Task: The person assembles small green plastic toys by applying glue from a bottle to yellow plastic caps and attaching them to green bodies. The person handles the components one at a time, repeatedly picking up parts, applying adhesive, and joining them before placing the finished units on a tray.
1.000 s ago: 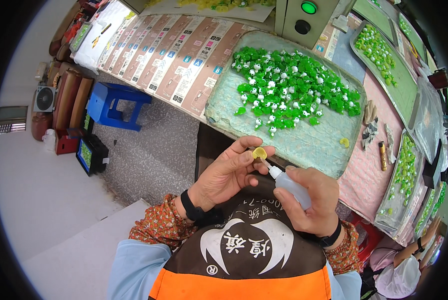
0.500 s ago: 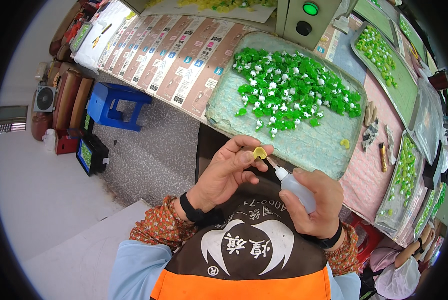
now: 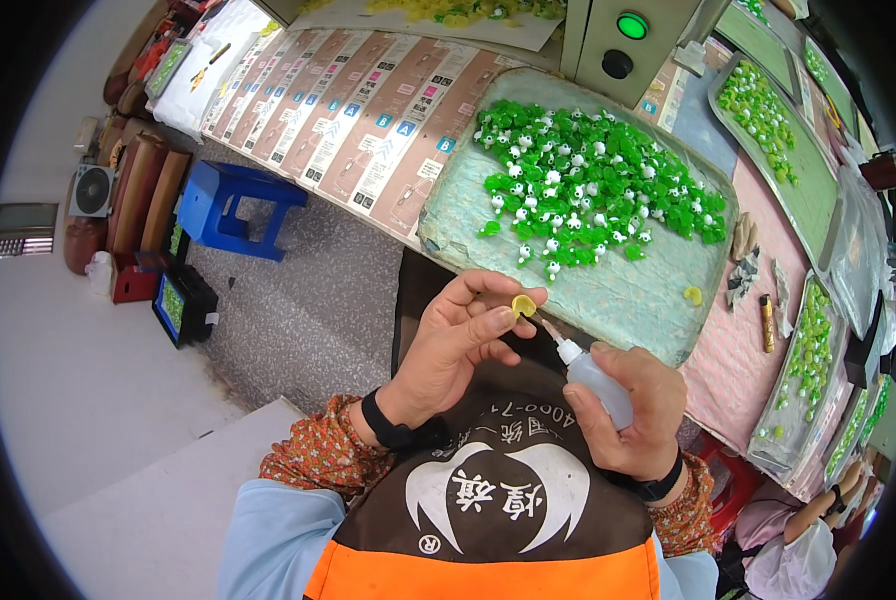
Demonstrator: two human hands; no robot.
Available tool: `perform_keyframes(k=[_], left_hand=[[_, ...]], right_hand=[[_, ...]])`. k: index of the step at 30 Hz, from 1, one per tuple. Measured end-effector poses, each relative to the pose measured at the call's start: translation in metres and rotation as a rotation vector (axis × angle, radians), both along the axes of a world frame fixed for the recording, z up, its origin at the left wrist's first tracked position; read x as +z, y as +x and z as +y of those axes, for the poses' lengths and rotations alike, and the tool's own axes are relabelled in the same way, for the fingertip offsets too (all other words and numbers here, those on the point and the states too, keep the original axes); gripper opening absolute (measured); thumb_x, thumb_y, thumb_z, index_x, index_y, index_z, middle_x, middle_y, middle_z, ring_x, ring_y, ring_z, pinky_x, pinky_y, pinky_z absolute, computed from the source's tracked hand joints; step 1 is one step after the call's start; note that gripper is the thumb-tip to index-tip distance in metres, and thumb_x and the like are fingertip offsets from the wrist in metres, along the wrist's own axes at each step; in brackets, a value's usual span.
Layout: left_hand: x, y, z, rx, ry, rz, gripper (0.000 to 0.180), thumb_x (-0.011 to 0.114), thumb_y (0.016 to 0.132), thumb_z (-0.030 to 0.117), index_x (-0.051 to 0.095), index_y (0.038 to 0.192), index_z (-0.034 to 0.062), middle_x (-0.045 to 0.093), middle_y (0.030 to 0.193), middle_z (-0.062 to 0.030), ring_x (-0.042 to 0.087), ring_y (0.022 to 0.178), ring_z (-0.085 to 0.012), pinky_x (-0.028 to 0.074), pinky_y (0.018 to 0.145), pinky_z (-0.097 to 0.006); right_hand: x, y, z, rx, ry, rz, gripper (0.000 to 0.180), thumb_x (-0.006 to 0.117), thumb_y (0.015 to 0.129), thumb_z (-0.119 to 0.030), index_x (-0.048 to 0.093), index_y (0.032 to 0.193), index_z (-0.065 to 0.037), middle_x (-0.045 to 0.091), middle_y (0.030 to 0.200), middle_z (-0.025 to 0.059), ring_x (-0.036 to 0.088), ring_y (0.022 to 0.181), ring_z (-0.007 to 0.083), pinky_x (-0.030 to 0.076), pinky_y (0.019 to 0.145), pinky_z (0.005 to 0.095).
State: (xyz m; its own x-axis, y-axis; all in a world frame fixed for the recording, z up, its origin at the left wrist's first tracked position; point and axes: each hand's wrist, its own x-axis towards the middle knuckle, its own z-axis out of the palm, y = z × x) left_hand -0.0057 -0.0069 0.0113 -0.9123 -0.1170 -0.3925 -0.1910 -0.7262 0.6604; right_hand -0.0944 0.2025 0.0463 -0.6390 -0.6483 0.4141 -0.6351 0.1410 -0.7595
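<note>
Between the thumb and fingers of my left hand (image 3: 460,335) is a small yellow plastic piece (image 3: 524,305), cupped in shape. My right hand (image 3: 636,408) wraps round a translucent squeeze bottle (image 3: 600,388) with a white cap and a thin nozzle. The bottle tilts so its nozzle points up and left, close below the yellow piece; whether the two touch I cannot tell. Beyond my hands lies a tray (image 3: 578,315) lined in pale green. On it is a heap of small green pieces with white figures (image 3: 593,190). A lone yellow piece (image 3: 693,296) lies near the tray's right side.
A grey box with a lit green button (image 3: 632,26) stands behind the tray. To the right are a brown tube (image 3: 767,322), crumpled scraps (image 3: 742,270) and further trays of pieces (image 3: 808,350). A blue stool (image 3: 230,205) is at left. Another person (image 3: 803,545) sits at lower right.
The view has shifted slightly, so the tray and table appear a little lower and further right. The yellow piece is turned slightly in my left fingers. Both hands keep their holds.
</note>
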Motion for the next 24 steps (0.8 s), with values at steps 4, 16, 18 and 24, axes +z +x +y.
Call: perform_keyframes(k=[4, 16, 18, 24], left_hand=[[0.0010, 0.0005, 0.0007, 0.003, -0.013, -0.004, 0.028, 0.065, 0.098, 0.015, 0.056, 0.124, 0.0086, 0.064, 0.131, -0.0146, 0.068, 0.100, -0.0139, 0.061, 0.074, -0.025], [-0.0002, 0.0023, 0.0009, -0.010, 0.011, -0.021, 0.027, 0.064, 0.099, 0.017, 0.057, 0.124, 0.0099, 0.064, 0.131, -0.0126, 0.068, 0.099, -0.0128, 0.060, 0.072, -0.025], [-0.0014, 0.0028, 0.0006, -0.015, 0.050, -0.031, 0.027, 0.062, 0.100, 0.019, 0.057, 0.125, 0.0107, 0.064, 0.131, -0.0120, 0.068, 0.099, -0.0128, 0.060, 0.072, -0.025], [-0.0074, 0.0059, -0.0048, -0.049, 0.340, -0.065, 0.032, 0.054, 0.104, 0.022, 0.050, 0.135, 0.0154, 0.059, 0.138, -0.0089, 0.064, 0.103, -0.0169, 0.056, 0.076, -0.029]], right_hand=[[-0.0022, 0.0004, -0.0013, 0.008, -0.009, -0.001, 0.040, 0.083, 0.075, -0.010, 0.063, 0.108, 0.000, 0.068, 0.082, 0.0127, 0.063, 0.060, 0.0274, 0.048, 0.053, 0.0362], [0.0028, 0.0002, -0.0033, -0.022, 0.036, 0.020, 0.038, 0.083, 0.074, -0.010, 0.065, 0.106, 0.000, 0.067, 0.081, 0.0119, 0.062, 0.059, 0.0274, 0.048, 0.053, 0.0365], [0.0034, -0.0004, -0.0034, -0.025, 0.012, 0.005, 0.038, 0.084, 0.074, -0.010, 0.065, 0.105, 0.000, 0.068, 0.083, 0.0127, 0.062, 0.060, 0.0275, 0.048, 0.054, 0.0363], [0.0047, -0.0009, -0.0034, -0.012, -0.046, -0.028, 0.039, 0.085, 0.073, -0.010, 0.064, 0.105, 0.001, 0.070, 0.087, 0.0155, 0.064, 0.061, 0.0278, 0.050, 0.054, 0.0355]])
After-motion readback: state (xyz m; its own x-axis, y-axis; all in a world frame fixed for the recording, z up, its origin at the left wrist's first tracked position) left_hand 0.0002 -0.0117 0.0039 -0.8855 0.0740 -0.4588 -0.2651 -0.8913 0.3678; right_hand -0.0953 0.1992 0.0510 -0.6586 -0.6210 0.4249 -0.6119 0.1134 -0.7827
